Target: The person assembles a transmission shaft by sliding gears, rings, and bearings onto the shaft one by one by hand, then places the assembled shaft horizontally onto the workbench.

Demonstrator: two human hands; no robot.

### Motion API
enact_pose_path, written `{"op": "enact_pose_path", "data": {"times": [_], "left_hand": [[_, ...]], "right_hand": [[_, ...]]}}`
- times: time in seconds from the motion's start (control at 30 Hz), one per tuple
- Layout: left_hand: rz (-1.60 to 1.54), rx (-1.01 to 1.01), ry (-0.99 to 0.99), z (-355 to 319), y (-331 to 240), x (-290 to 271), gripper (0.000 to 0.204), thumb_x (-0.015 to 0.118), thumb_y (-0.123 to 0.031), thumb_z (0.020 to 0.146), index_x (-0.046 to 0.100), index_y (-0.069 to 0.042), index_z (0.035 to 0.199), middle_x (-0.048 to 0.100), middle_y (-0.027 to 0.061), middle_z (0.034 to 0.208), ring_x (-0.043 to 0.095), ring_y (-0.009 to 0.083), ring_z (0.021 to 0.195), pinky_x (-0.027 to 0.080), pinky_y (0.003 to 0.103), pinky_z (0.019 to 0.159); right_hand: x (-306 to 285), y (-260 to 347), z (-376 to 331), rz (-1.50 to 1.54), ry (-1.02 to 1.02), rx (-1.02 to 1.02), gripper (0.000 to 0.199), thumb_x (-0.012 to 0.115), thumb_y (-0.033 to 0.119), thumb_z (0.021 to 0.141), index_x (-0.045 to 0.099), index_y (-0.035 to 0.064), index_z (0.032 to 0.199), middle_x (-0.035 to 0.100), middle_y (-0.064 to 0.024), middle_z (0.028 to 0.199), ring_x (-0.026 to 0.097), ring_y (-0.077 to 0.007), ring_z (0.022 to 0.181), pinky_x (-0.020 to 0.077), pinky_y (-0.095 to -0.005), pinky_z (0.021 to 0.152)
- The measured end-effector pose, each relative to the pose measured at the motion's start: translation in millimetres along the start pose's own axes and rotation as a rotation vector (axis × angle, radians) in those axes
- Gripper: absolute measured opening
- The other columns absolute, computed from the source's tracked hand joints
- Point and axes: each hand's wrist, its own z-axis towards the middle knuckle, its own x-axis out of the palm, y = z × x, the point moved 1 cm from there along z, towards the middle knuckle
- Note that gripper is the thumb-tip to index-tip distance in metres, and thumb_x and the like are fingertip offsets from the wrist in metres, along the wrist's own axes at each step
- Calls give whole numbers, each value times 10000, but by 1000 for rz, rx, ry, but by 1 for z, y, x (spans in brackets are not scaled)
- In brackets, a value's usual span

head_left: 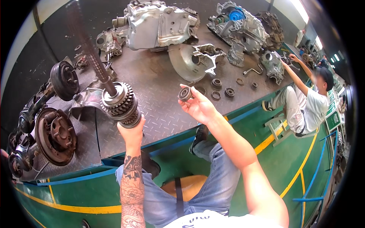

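Observation:
My left hand (131,131) is closed around the lower end of a gear shaft (119,99), a long metal shaft carrying toothed gears. The shaft stands tilted, its thin end pointing up and away to the left. Between the thumb and fingers of my right hand (201,105) is a small ring-shaped bearing (185,94), held above the table edge and apart from the shaft. Beyond that hand, a small gear (216,83), a metal ring (216,95) and another bearing (229,92) lie on the table. Part of a toothed ring shows behind my fingers.
The metal-topped table (163,121) holds a large gearbox housing (163,24), a bell-shaped casing (186,62) and another gearbox (239,28) with a blue part. Rusty brake drums (56,136) stand at left. A co-worker (304,100) sits at right, reaching over the table.

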Motion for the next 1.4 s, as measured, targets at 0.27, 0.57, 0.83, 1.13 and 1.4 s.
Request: {"op": "enact_pose_path", "data": {"times": [0.27, 0.57, 0.83, 1.13, 1.4], "left_hand": [[37, -28, -32, -3, 1, -4, 482, 911, -50, 703, 673, 19, 1117, 744, 87, 1027, 713, 166, 916, 577, 347, 850], [45, 41, 22, 2, 3, -9, 398, 892, -53, 701, 722, 10, 1056, 778, 81, 968, 730, 148, 887, 585, 339, 836], [53, 45, 46, 5, -3, -10, 418, 897, -64, 681, 717, 8, 1051, 780, 91, 956, 731, 150, 890, 585, 342, 831], [20, 35, 23, 5, -2, -15, 421, 887, -72, 698, 714, 7, 1074, 780, 84, 970, 719, 140, 889, 583, 338, 842], [27, 49, -8, 8, -8, -22, 392, 865, -63, 706, 722, 7, 1065, 779, 79, 958, 726, 148, 873, 585, 338, 823]], "right_hand": [[130, 59, 20, -303, 259, -243, 455, 684, 263, 1017, 565, 67, 1410, 695, -107, 1196, 681, -212, 1039, 543, -314, 788], [353, 109, 26, -873, 495, -808, 512, 827, 249, 912, 668, 10, 1336, 742, -62, 1165, 670, -121, 1079, 519, -297, 928], [363, 87, 38, -1266, 439, -888, 706, 856, 204, 863, 535, -11, 1454, 749, -136, 1150, 707, -182, 1057, 519, -354, 986], [258, 11, 48, -1349, 603, -298, 872, 895, 132, 786, 444, 39, 1527, 708, -127, 1278, 661, -207, 1173, 496, -402, 1071], [247, 3, 54, -1075, 680, -229, 664, 675, 104, 954, 449, 73, 1577, 574, -113, 1515, 513, -199, 1413, 355, -414, 1201]]}}
